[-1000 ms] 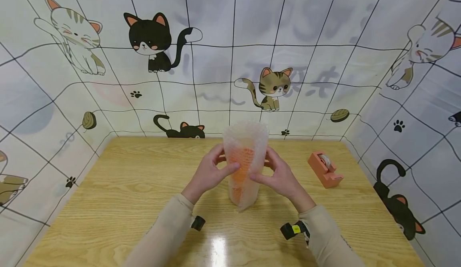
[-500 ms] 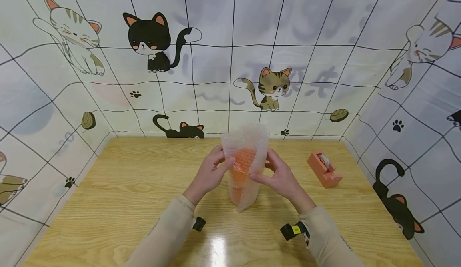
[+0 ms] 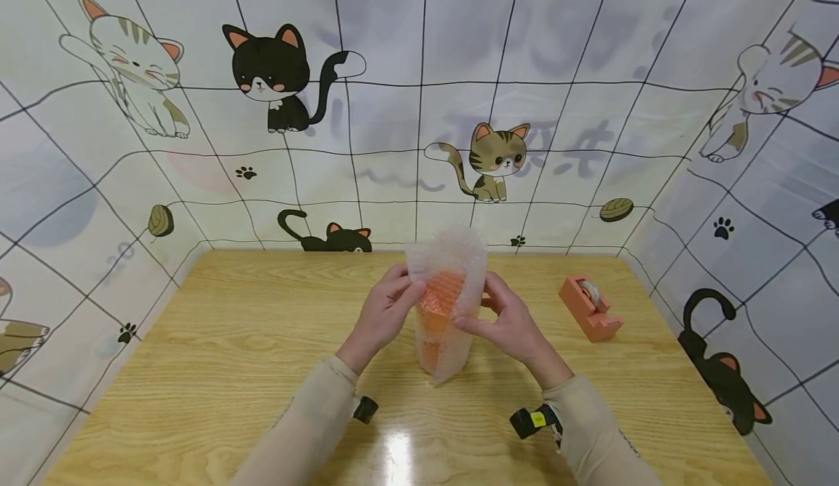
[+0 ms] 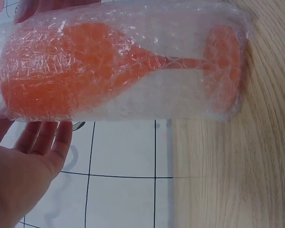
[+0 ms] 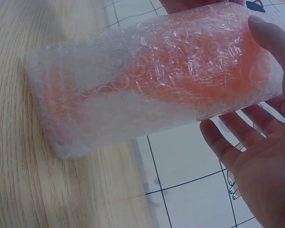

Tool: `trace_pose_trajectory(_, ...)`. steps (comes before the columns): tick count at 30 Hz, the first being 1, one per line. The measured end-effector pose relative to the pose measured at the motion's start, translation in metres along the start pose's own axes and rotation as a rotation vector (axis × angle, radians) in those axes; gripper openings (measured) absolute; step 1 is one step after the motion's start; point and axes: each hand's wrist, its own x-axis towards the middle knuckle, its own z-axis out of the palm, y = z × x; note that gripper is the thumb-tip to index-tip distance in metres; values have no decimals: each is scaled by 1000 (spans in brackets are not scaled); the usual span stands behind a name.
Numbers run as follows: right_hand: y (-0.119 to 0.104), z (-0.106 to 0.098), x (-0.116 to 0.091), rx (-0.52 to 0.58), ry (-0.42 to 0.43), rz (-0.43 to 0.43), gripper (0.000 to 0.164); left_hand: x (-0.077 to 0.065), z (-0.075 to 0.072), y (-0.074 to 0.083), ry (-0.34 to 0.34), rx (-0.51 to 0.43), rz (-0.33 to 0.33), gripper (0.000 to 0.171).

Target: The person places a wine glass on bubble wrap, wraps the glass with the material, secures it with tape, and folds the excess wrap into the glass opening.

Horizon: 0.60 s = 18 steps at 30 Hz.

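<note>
An orange wine glass (image 4: 95, 71) stands upright at the middle of the table, rolled in clear bubble wrap (image 3: 452, 249). Its bowl, thin stem and round foot show through the wrap in the left wrist view. The wrap reaches above the bowl, and its upper left corner flares outward. My left hand (image 3: 383, 315) grips the wrapped glass from the left, thumb on the front at bowl height. From the right, my right hand (image 3: 511, 322) holds it too, its thumb pressing the wrap's front layer a little lower. Some fingertips are hidden behind the bundle.
A salmon-pink tape dispenser (image 3: 590, 307) with a roll of tape stands at the table's right side. Behind the wooden table (image 3: 262, 311) hangs a white cloth (image 3: 393, 107) printed with cats and grid lines. Both wrists carry small black cameras.
My left thumb has slid up and left along the wrap's front. The wrap's top edge has changed shape, narrowing at the peak. My right hand stays in place.
</note>
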Motion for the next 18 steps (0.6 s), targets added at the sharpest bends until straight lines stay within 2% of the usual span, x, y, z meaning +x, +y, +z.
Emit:
trace_pose_trajectory(9, -3, -3, 1, -7, -18, -4, 67, 2, 10, 0, 82, -51, -26, 22)
trace_pose_trajectory(14, 0, -8, 3, -4, -23, -51, 52, 2, 10, 1, 86, -57, -35, 14)
trace_pose_trajectory(18, 0, -9, 4, -12, -3, -75, 46, 2, 9, 2, 88, -69, -45, 18)
